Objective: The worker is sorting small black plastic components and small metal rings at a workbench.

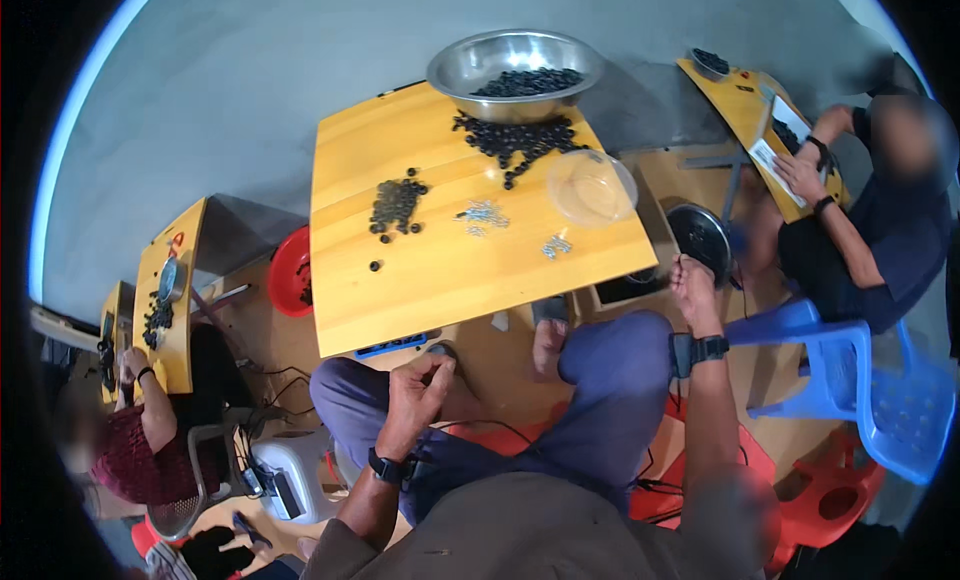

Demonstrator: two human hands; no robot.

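Note:
My left hand [418,392] is closed above my left thigh, short of the yellow table [450,290]; whatever its fingers hold, if anything, is hidden. Off the table's right corner, my right hand [692,285] has its fingers curled together beside a dark round basin [703,235]. I cannot make out anything in that grip. On the tabletop lie a cluster of small black round parts [397,207], a scatter of thin silvery pieces [484,215] and a smaller silvery group [556,247]. A clear plastic bowl [592,188] rests near the right edge.
At the table's far end, a steel basin [515,75] holds many black parts, with a dark pile [520,140] before it. A red basin [291,272] is left of the table. Co-workers sit at side tables. A blue chair [860,370] stands at right.

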